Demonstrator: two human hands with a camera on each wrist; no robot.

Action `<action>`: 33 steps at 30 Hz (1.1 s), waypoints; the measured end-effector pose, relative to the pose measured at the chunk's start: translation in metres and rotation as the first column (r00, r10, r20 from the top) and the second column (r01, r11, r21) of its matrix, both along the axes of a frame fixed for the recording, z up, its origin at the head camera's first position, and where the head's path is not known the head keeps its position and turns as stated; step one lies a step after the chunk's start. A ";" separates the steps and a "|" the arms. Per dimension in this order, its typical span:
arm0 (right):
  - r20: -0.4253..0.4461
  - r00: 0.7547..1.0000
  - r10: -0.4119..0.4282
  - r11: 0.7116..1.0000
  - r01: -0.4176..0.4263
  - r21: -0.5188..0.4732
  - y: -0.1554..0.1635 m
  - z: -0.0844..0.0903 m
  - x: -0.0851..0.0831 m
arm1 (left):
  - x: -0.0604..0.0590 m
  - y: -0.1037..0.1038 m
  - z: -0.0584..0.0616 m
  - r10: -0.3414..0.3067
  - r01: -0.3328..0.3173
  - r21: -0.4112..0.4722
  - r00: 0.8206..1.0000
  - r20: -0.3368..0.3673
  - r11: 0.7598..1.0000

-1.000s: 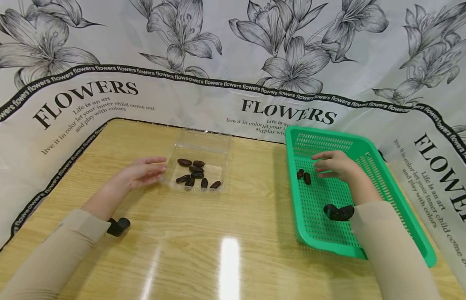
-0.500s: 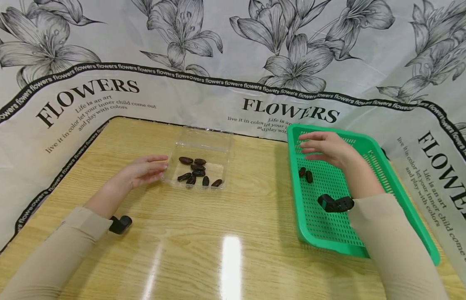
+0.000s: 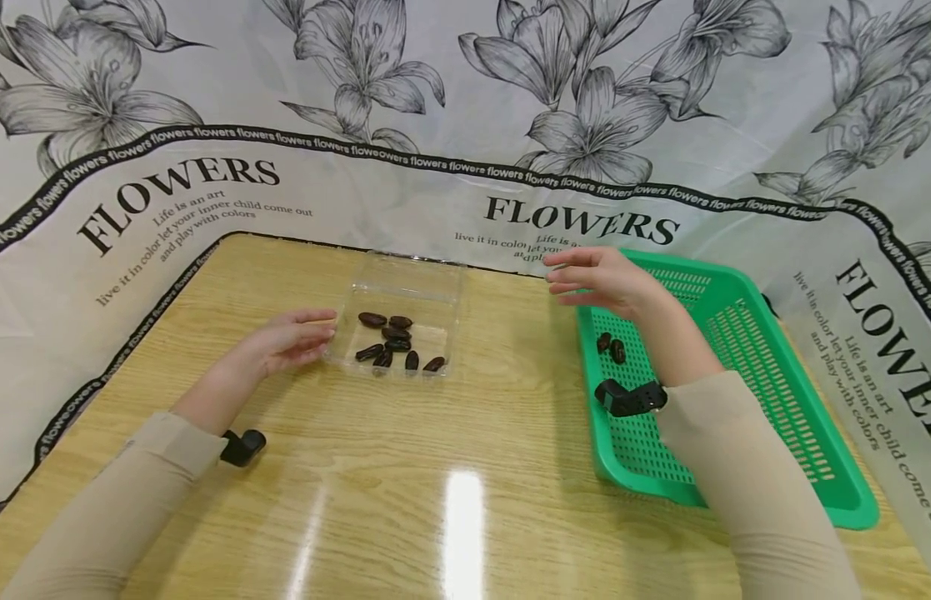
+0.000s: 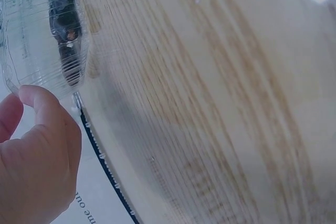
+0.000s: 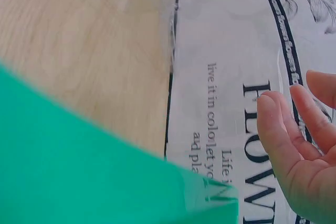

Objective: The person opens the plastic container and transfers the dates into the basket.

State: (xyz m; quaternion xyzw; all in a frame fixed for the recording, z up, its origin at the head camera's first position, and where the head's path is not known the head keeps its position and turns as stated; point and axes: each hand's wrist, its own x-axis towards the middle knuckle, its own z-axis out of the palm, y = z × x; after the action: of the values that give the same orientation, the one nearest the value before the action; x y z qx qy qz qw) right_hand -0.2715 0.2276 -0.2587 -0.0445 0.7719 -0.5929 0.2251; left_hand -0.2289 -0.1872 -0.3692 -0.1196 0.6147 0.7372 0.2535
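Observation:
A clear plastic box [image 3: 423, 287] stands on the table, with several dark brown dates [image 3: 396, 334] inside. My left hand [image 3: 288, 343] is at the box's left side, fingers extended. In the left wrist view, the fingertips of that hand [image 4: 44, 150] are right at the box's corner. Above the far left rim of the green basket [image 3: 608, 475] is my right hand [image 3: 596, 279], fingers spread loosely and pointing left. Nothing shows between the fingers of this hand [image 5: 302, 150] in the right wrist view. Two dates [image 3: 611, 347] lie in the basket near its left wall.
The wooden table [image 3: 375, 467] lies between box and basket. A white cloth [image 3: 405, 192] printed with flowers and lettering rises behind and beside the table. Black wrist straps show on both arms, the right strap [image 3: 630, 397] hanging over the basket.
My right hand has moved left and away from me, from inside the basket to over its far left rim. The left hand stays at the box.

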 end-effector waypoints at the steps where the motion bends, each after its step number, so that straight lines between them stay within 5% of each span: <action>1: 0.002 1.000 0.009 1.000 -0.009 0.001 -0.004 -0.001 0.000 | 0.000 0.000 0.000 -0.002 0.002 -0.001 1.000 0.000 1.000; 21: 0.048 0.983 0.176 0.983 -0.178 0.046 -0.084 -0.033 0.007 | 0.002 0.000 0.004 -0.013 0.012 -0.053 1.000 -0.021 0.999; 33: 0.074 0.977 0.201 0.977 -0.205 0.054 -0.124 -0.055 0.005 | 0.004 -0.004 0.001 -0.049 0.044 -0.077 0.997 -0.054 0.996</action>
State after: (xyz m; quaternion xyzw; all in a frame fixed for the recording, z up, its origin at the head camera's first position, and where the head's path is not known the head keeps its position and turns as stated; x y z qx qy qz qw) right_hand -0.2663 0.1035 -0.3133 -0.0960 0.7729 -0.5441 0.3121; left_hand -0.2253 -0.1908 -0.3687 -0.0943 0.6518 0.7103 0.2486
